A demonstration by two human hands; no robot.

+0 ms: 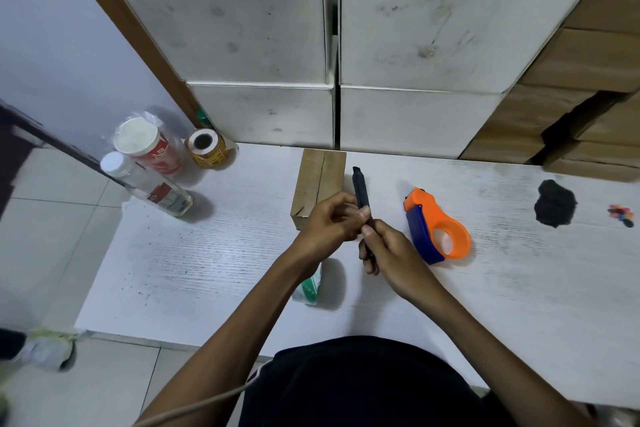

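Note:
A slim black utility knife [360, 189] is held above the white table [207, 253], its tip pointing away from me. My right hand [391, 258] grips the knife's lower handle. My left hand [330, 220] pinches the knife's middle with its thumb and fingers. Just behind my left hand stands a small brown cardboard box [317, 177], partly hidden by it. A green and white packet [310, 288] lies on the table under my left forearm.
An orange and blue tape dispenser [436, 227] lies right of my hands. At the left stand a clear bottle [149, 184], a sleeve of cups [149, 146] and a roll of labels [206, 147]. White cartons [263, 45] and brown cartons [588, 73] line the back. A black stain [554, 203] marks the far right.

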